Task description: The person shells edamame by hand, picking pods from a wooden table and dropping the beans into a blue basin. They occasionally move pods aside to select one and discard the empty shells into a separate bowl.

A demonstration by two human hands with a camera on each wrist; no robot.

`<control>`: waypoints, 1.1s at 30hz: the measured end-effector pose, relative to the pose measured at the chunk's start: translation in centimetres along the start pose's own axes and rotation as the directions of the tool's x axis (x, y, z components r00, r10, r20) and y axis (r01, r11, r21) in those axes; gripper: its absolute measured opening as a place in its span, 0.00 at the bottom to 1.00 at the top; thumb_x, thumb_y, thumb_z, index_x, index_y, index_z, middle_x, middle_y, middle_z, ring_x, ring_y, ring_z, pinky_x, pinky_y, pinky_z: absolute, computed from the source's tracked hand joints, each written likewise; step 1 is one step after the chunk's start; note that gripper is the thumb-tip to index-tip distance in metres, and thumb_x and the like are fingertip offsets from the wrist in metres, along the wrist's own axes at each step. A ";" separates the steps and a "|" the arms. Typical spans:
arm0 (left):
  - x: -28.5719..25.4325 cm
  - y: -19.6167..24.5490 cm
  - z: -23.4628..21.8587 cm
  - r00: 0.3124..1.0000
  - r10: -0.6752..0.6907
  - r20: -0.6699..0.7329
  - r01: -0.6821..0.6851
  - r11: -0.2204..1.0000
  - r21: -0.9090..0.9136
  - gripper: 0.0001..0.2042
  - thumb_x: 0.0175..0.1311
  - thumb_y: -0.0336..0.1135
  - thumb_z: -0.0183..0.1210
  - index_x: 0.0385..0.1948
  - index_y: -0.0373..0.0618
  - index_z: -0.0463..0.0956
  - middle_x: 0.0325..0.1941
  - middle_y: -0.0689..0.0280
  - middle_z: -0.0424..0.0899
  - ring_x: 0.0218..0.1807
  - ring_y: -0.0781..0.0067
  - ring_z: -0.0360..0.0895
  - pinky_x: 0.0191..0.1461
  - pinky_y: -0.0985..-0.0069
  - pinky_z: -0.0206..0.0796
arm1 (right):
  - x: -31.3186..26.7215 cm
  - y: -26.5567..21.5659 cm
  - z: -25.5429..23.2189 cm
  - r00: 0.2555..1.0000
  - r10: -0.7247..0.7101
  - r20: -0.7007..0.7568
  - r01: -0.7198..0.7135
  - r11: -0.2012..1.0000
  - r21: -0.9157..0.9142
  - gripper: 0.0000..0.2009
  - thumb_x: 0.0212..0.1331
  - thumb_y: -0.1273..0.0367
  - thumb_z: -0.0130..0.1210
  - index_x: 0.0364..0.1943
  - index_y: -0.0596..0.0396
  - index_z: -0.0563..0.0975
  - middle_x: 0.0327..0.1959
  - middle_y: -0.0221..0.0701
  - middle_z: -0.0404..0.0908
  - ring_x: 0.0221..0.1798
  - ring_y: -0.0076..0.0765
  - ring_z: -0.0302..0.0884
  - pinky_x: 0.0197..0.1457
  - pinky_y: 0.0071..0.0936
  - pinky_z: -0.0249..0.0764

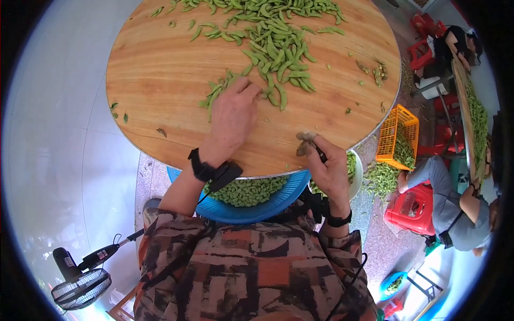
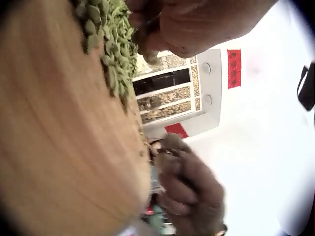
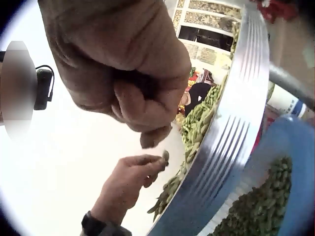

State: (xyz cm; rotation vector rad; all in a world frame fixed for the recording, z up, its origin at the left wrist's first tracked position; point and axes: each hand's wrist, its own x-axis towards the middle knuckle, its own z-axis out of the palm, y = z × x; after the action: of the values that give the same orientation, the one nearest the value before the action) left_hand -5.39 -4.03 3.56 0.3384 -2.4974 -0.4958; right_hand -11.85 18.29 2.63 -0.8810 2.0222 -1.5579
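Over the round wooden table (image 1: 171,107), the left hand (image 1: 234,120) hangs beside green pods (image 1: 278,51), fingers bent. In the right wrist view the left hand (image 3: 125,184) pinches a small green piece (image 3: 165,156), apparently a pod, between thumb and fingertip. At the table's near edge, the right hand (image 1: 330,168) is curled round a small dark object (image 1: 321,154), partly hidden by its fingers. Greyish coverings (image 1: 306,143) show on its fingertips. The right hand (image 2: 189,189) also shows low in the left wrist view.
A blue basin (image 1: 241,215) of small green beans sits below the near edge, with a pale bowl (image 1: 356,174) to its right. An orange crate (image 1: 397,136), a red stool (image 1: 411,210) and seated people are at the right. A fan (image 1: 83,289) stands lower left.
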 end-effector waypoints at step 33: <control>-7.9 2.3 0.4 0.698 -0.237 0.676 0.713 0.138 -0.688 0.05 0.66 0.28 0.58 0.35 0.38 0.81 0.29 0.67 0.82 0.20 0.82 0.70 0.22 0.82 0.59 | 0.1 1.1 1.1 0.983 0.026 0.182 -0.082 0.948 0.307 0.12 0.66 0.77 0.49 0.51 0.66 0.76 0.29 0.25 0.70 0.24 0.16 0.64 0.25 0.16 0.61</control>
State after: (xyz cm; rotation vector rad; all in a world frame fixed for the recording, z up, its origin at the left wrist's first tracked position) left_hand 0.49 0.88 0.45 0.6129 -1.8241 -2.4292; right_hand -11.39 17.61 1.30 -0.7991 1.6055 -1.6496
